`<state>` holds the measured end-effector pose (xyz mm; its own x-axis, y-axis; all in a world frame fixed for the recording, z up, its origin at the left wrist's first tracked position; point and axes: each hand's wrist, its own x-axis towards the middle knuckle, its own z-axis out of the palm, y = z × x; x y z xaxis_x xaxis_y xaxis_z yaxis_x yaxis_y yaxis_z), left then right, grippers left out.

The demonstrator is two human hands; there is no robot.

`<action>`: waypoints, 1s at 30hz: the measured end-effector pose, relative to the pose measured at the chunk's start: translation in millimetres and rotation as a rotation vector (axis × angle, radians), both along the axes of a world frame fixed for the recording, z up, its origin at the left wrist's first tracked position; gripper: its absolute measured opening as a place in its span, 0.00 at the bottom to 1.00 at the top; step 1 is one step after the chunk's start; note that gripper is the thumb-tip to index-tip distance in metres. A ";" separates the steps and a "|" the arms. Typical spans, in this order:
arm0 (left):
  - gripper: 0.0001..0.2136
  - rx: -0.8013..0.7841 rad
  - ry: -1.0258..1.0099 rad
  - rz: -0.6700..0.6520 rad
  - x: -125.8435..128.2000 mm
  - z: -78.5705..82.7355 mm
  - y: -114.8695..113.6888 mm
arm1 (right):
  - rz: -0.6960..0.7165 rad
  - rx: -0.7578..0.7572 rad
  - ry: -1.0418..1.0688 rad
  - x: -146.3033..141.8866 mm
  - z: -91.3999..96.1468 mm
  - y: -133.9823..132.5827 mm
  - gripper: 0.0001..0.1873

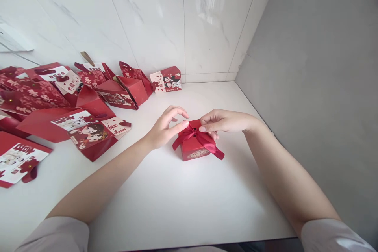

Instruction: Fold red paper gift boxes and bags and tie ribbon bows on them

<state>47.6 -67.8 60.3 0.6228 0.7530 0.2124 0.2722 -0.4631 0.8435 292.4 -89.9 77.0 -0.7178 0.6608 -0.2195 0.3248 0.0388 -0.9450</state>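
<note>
A small red gift box [195,154] with a gold pattern on its front stands on the white table, a dark red ribbon [186,135] tied in a bow across its top. My left hand [167,126] is at the bow's left side, thumb and forefinger close together at the ribbon. On the other side, my right hand [220,121] pinches the ribbon between thumb and fingers, by the box's top right edge. One ribbon tail hangs down past the front right corner. My fingers partly hide the box's top.
Many red gift boxes [91,141] with ribbon handles and printed cards crowd the table's left side. A printed red box [172,78] stands against the marbled tile wall [153,19]. A grey wall [313,67] borders the table [183,201] on the right.
</note>
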 end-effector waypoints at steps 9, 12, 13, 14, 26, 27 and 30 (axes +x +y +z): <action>0.14 -0.447 -0.216 -0.164 0.4 -13.1 0.6 | 0.001 0.020 -0.034 -1.8 2.9 -2.7 0.19; 0.16 -0.484 -0.231 -0.201 -0.6 -15.9 2.8 | 0.011 0.014 -0.024 -2.0 2.5 -2.7 0.19; 0.16 -0.483 -0.214 -0.193 -0.4 -16.0 3.3 | 0.011 0.014 -0.023 -1.8 2.4 -2.7 0.19; 0.15 -0.476 -0.189 -0.180 -0.1 -15.5 3.6 | 0.008 0.016 -0.023 -1.6 2.3 -2.7 0.19; 0.19 -0.226 0.260 -0.072 -9.3 4.2 4.5 | -0.014 0.078 -0.096 -0.8 6.0 -6.2 0.17; 0.19 -0.215 0.281 -0.070 -9.6 5.4 4.1 | -0.017 0.083 -0.109 -1.2 6.4 -6.8 0.17; 0.19 -0.190 0.331 -0.076 -10.6 9.4 2.3 | -0.024 0.085 -0.131 -2.3 8.8 -8.7 0.17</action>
